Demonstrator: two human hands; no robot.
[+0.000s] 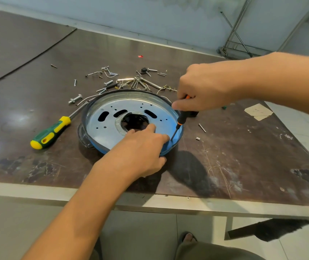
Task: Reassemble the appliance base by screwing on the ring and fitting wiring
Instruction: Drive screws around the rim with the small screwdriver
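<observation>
On the counter (225, 156), a green-and-yellow screwdriver (50, 134) lies at the left, its shaft pointing toward the appliance base (101, 126); loose screws and clips (112, 79) are scattered just beyond the base; the base, a round metal plate with a blue rim, sits mid-counter; the left hand (140, 147) holds its near rim, fingers (149, 128) spread on the plate, thumb against the outer edge; the right hand (206, 87) has its fingers clamped on a small black-and-orange screwdriver (180, 120), tip down at the plate's right side, just beside a left fingertip; a paper scrap (258, 112) lies far right.
</observation>
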